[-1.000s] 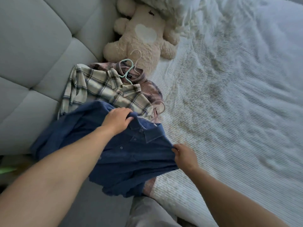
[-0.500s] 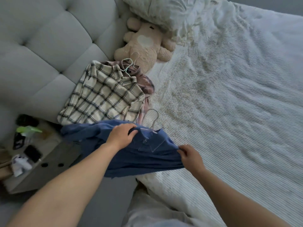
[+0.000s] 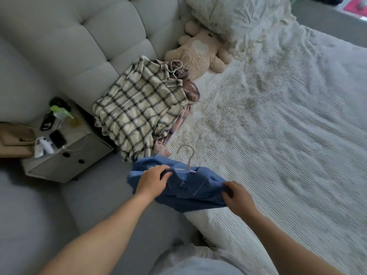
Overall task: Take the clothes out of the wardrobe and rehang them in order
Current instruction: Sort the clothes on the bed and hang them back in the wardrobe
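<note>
Blue shirt [image 3: 184, 187]: on a clear hanger [image 3: 187, 165], held over the near edge of the bed [image 3: 278, 135], hook pointing up and away. Collar sits round the hanger neck; body bunched and hanging below.

Left hand [image 3: 152, 180]: fingers curled over the shirt's left shoulder, gripping cloth and, it seems, the hanger arm beneath.

Right hand [image 3: 236, 194]: fingers closed on the shirt's right shoulder or side seam; whether it also holds the hanger end cannot be told.

Step in hand, as judged: lifting the shirt clear to carry it for rehanging. To do it well, keep both shoulders seated on the hanger arms, lift level so the collar does not slide off, then shift one hand to the hook and let the cloth drop straight.

Plaid shirt [image 3: 137, 108]: lies on the bed against the headboard [image 3: 79, 46], on a pale green hanger [image 3: 175, 69], atop a pinkish garment [image 3: 190, 92]. Not yet taken up.

Teddy bear [image 3: 200, 52]: beyond the pile, under a pillow [image 3: 228, 14].

Bedside table [image 3: 67, 161]: left of the bed, carrying a phone [image 3: 57, 138] and small items.
</note>
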